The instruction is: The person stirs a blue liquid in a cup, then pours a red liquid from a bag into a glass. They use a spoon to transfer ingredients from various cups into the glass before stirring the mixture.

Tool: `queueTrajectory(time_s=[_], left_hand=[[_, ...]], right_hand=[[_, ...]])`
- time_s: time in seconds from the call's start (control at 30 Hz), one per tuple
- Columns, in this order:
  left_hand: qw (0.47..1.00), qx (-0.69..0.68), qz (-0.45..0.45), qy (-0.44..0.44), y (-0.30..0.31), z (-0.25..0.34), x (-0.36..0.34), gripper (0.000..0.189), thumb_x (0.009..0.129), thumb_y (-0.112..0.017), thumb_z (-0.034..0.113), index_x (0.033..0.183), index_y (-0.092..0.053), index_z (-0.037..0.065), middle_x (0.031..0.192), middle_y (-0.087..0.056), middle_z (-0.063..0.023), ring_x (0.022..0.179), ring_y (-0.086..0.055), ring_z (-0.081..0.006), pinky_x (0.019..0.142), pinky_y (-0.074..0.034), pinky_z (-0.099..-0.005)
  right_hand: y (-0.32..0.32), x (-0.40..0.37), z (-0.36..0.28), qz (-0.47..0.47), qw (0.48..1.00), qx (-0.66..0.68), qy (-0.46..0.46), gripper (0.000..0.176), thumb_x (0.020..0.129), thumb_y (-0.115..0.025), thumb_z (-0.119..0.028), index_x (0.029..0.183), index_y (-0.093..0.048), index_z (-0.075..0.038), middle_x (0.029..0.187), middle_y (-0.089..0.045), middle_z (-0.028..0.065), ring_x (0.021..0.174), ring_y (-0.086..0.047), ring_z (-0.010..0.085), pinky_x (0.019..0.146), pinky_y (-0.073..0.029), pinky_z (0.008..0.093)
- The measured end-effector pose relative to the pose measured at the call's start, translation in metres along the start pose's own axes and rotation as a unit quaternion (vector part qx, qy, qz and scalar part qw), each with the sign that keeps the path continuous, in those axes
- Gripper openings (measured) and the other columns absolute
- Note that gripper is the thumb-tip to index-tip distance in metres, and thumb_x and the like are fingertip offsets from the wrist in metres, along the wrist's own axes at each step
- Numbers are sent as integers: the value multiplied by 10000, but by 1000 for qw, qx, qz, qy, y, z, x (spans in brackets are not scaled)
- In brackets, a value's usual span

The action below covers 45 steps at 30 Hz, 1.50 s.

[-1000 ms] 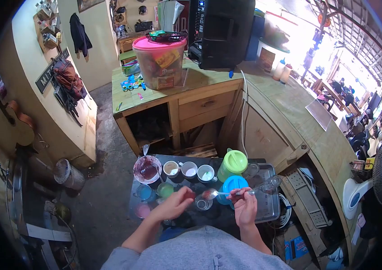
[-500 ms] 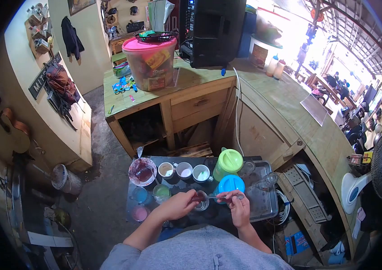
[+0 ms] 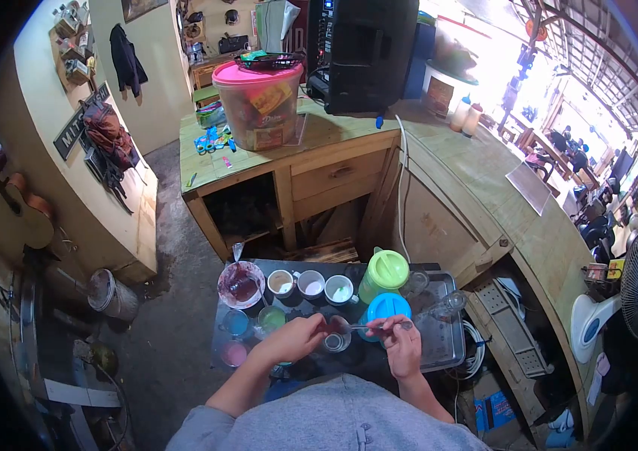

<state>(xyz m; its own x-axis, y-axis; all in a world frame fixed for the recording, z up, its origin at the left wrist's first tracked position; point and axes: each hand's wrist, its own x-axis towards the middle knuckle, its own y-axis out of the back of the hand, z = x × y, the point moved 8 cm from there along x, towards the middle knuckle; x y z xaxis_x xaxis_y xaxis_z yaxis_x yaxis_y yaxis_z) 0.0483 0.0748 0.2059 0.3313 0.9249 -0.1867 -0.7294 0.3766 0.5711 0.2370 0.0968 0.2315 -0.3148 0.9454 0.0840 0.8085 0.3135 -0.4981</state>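
Observation:
My right hand (image 3: 402, 342) holds a metal spoon (image 3: 364, 326) by its handle, the bowl pointing left over a small glass (image 3: 336, 342) on the dark low table (image 3: 311, 361). My left hand (image 3: 296, 337) is closed around something small and reddish right beside the spoon's bowl, above the same glass; what it is I cannot tell. Just behind the hands stand a blue-lidded container (image 3: 387, 308) and a green-lidded jug (image 3: 385, 273).
Three white cups (image 3: 310, 284) line the table's back, with a pink bowl (image 3: 241, 284) of dark liquid at the left. Blue, green and pink glasses (image 3: 253, 323) stand at my left. A metal tray (image 3: 443, 331) with glasses sits right. A wooden desk (image 3: 289, 158) stands ahead.
The spoon's bowl and my left hand have come together over the small glass. My right hand has drawn slightly left and closer.

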Motion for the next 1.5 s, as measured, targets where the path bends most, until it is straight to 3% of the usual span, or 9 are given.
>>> queueTrajectory(time_s=[0.77,0.87,0.97,1.07,1.27,1.33,1.4,1.47,1.5], left_hand=[[992,100,18,77,0,-16,-8,206,904,-551,192,1029,-528,30,904,-646,-196,851,-625,-354,709,-467,-423],[985,100,76,121,17,-38,-12,198,892,-555,174,1024,-532,28,915,-646,-202,880,-626,-366,726,-472,-442],[969,61,231,65,55,-66,-19,176,878,-556,145,998,-525,21,925,-642,-210,895,-620,-385,733,-472,-455],[910,187,349,126,104,-85,-27,195,813,-615,98,959,-524,5,882,-643,-196,867,-622,-386,740,-476,-482],[892,250,355,125,115,-151,-16,260,734,-681,100,946,-551,26,956,-624,-181,923,-585,-382,776,-473,-473],[878,261,393,77,99,-123,-19,314,701,-696,89,982,-569,28,1007,-607,-178,967,-556,-374,796,-468,-468],[904,149,400,-19,63,-89,-25,377,670,-743,111,1011,-598,42,1004,-615,-151,980,-571,-334,844,-470,-429],[941,-192,277,29,7,-79,-15,339,726,-765,98,997,-567,51,893,-613,-52,912,-573,-137,774,-474,-281],[899,-381,207,66,-42,-101,-7,371,743,-775,92,1020,-532,52,892,-570,-16,882,-533,-78,712,-461,-234]], right_hand=[[17,-12,2,48,993,109,10,180,966,-365,-106,959,-519,-14,991,-616,209,957,-616,303,833,-511,422],[26,-14,3,83,992,97,19,160,971,-374,-138,955,-498,-37,978,-616,183,885,-616,285,810,-519,419],[34,-16,1,92,991,93,27,160,975,-375,-144,955,-497,-43,976,-617,182,860,-616,277,804,-518,409],[39,-18,2,100,990,98,28,158,978,-379,-150,956,-497,-48,978,-618,179,849,-617,270,803,-518,404],[44,-21,4,114,987,110,21,157,983,-388,-164,961,-497,-54,963,-619,162,824,-617,268,791,-522,401],[46,-21,0,122,985,123,28,157,979,-383,-152,957,-501,-51,962,-624,168,834,-621,266,797,-522,396],[50,-22,-1,129,982,135,33,158,974,-378,-140,953,-505,-49,961,-629,174,843,-625,264,802,-522,391],[63,-23,4,171,973,153,29,153,974,-380,-151,973,-503,-61,946,-630,176,803,-618,254,776,-521,384],[64,-24,2,174,973,151,31,153,974,-380,-151,973,-503,-61,946,-630,176,803,-618,254,776,-521,384]])
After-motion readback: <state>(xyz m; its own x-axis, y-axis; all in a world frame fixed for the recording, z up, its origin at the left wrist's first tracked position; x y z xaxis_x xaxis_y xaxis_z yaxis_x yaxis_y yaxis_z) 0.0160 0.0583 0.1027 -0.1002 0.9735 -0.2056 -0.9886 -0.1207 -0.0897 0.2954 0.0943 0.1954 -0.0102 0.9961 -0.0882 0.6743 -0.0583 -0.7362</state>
